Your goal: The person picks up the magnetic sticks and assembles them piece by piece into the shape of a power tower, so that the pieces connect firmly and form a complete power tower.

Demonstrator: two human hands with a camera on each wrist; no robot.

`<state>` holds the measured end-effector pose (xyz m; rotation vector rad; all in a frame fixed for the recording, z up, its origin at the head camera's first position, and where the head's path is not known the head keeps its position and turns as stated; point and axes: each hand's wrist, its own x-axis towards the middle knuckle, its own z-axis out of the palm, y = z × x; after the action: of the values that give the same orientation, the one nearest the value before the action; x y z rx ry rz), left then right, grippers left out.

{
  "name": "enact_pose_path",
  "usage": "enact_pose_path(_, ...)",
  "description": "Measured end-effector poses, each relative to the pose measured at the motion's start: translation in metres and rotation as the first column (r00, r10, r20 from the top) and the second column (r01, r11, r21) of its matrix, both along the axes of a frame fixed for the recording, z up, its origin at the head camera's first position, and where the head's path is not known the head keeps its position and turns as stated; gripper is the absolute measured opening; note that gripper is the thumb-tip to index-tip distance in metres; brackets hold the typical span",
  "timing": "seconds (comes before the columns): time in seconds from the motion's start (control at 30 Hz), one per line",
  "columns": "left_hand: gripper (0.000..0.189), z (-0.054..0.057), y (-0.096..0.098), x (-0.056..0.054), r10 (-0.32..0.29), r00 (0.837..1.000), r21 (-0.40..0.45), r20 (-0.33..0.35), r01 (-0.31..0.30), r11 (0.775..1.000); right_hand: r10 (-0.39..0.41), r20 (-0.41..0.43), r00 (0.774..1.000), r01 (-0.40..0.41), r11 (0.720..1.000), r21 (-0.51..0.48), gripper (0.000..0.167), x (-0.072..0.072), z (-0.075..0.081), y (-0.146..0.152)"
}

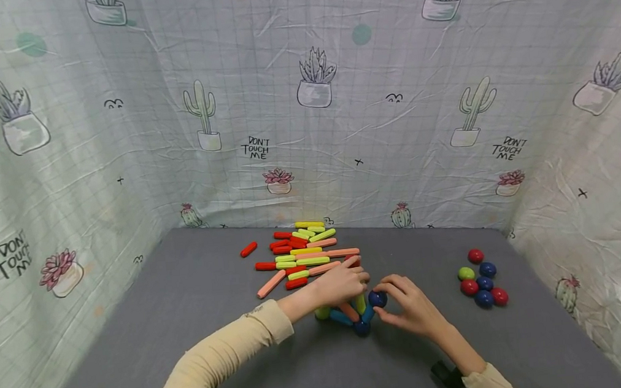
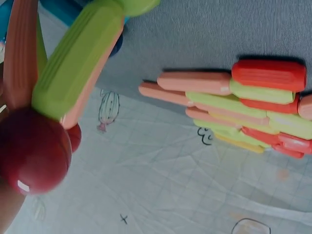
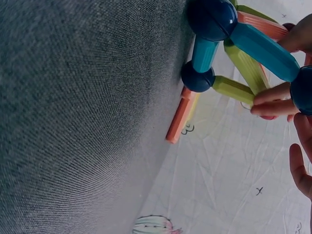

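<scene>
Head view: with the left hand (image 1: 336,287) near the centre of the frame, gripping from above a partly hidden structure (image 1: 348,312) of plastic-looking rods and glossy balls, with the index finger stretched toward the upper right. With the right hand (image 1: 409,310), just right of centre, pinching a glossy dark blue ball (image 1: 377,299) between thumb and fingers, at the structure's right side. Behind the left hand, above centre, scattered on a dark gray fabric-like surface (image 1: 238,379): loose red, yellow-green and salmon rods (image 1: 312,260). At right, in a cluster: loose red, blue and green balls (image 1: 483,284). Across the top, a pale cactus-printed sheet (image 1: 276,117).

Left wrist view: at left, a large glossy red ball (image 2: 31,153) beneath a ribbed green rod (image 2: 80,61) and salmon rods. At right, the loose rods again. From here, cannot tell the left hand's grip.

Right wrist view: at upper centre, two dark blue balls joined by a short blue rod (image 3: 204,53). From the upper one, reaching to the held ball at the right edge, a longer blue rod (image 3: 263,51). Cannot tell whether fixed there or only touching.
</scene>
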<state>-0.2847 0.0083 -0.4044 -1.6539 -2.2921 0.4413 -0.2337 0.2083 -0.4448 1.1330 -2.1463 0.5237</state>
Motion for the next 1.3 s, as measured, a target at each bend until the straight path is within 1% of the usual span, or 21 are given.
enact_pose_path(0.07, 0.058, 0.003, -0.001, -0.003, 0.006, 1.0, 0.022, 0.013, -0.007, 1.0, 0.003, -0.007, 1.0, -0.003, 1.0, -0.003, 0.034, -0.001, -0.001, 0.0)
enact_pose_path(0.13, 0.047, 0.005, -0.002, -0.006, 0.023, 1.0, 0.034, 0.0, -0.023, 0.999, 0.007, -0.02, 1.0, -0.007, 1.0, -0.006, 0.03, -0.002, -0.001, -0.001)
enact_pose_path(0.2, 0.036, 0.006, -0.002, -0.008, 0.053, 0.998, 0.037, -0.015, -0.052, 0.998, 0.013, -0.039, 0.999, -0.013, 1.0, -0.009, 0.029, -0.003, -0.001, -0.001)
enact_pose_path(0.27, 0.025, 0.006, -0.001, -0.01, 0.084, 0.996, 0.024, -0.035, -0.084, 0.996, 0.02, -0.052, 0.998, -0.021, 1.0, -0.011, 0.029, -0.004, -0.001, -0.002)
enact_pose_path(0.3, 0.023, 0.006, -0.001, -0.01, 0.099, 0.994, 0.012, -0.04, -0.099, 0.995, 0.021, -0.053, 0.998, -0.021, 1.0, -0.009, 0.029, -0.004, -0.001, -0.002)
enact_pose_path(0.4, 0.024, 0.005, 0.001, -0.01, 0.138, 0.99, -0.016, -0.021, -0.138, 0.99, 0.024, -0.05, 0.998, -0.025, 1.0, -0.007, 0.028, -0.003, -0.001, -0.002)
enact_pose_path(0.5, 0.025, 0.005, 0.002, -0.01, 0.163, 0.987, -0.03, 0.019, -0.162, 0.986, 0.028, -0.06, 0.998, -0.028, 1.0, -0.01, 0.028, -0.003, -0.001, -0.003)
enact_pose_path(0.63, 0.024, 0.005, 0.003, -0.011, 0.172, 0.984, -0.011, 0.051, -0.171, 0.985, 0.027, -0.076, 0.997, -0.028, 1.0, -0.012, 0.028, -0.004, 0.0, -0.004)
enact_pose_path(0.73, 0.024, 0.006, 0.004, -0.013, 0.175, 0.982, 0.006, 0.076, -0.176, 0.984, 0.025, -0.07, 0.997, -0.026, 1.0, -0.009, 0.03, -0.004, 0.0, -0.004)
enact_pose_path(0.83, 0.027, 0.01, 0.001, -0.015, 0.183, 0.974, 0.024, 0.136, -0.188, 0.982, 0.025, -0.055, 0.998, -0.025, 1.0, 0.0, 0.03, -0.005, 0.0, -0.004)
enact_pose_path(0.9, 0.03, 0.015, -0.003, -0.016, 0.19, 0.962, 0.042, 0.198, -0.202, 0.978, 0.031, -0.049, 0.998, -0.03, 1.0, 0.003, 0.03, -0.005, 0.0, -0.005)
enact_pose_path(0.97, 0.034, 0.02, -0.009, -0.017, 0.202, 0.946, 0.079, 0.254, -0.228, 0.97, 0.03, -0.044, 0.999, -0.03, 1.0, 0.006, 0.029, -0.006, 0.0, -0.006)
enact_pose_path(1.03, 0.037, 0.025, -0.013, -0.02, 0.222, 0.929, 0.124, 0.297, -0.268, 0.955, 0.032, -0.049, 0.998, -0.032, 0.999, 0.004, 0.028, -0.006, 0.001, -0.007)
enact_pose_path(1.1, 0.039, 0.027, -0.018, -0.023, 0.248, 0.91, 0.162, 0.333, -0.315, 0.935, 0.032, -0.041, 0.999, -0.032, 0.999, -0.001, 0.028, -0.007, 0.001, -0.007)
enact_pose_path(1.2, 0.04, 0.026, -0.024, -0.028, 0.277, 0.867, 0.182, 0.413, -0.377, 0.908, 0.029, -0.02, 0.999, -0.029, 1.0, -0.003, 0.03, -0.007, 0.001, -0.009)
enact_pose_path(1.3, 0.042, 0.023, -0.028, -0.031, 0.284, 0.823, 0.169, 0.492, -0.41, 0.896, 0.026, 0.009, 1.0, -0.026, 1.0, -0.003, 0.032, -0.007, 0.001, -0.011)
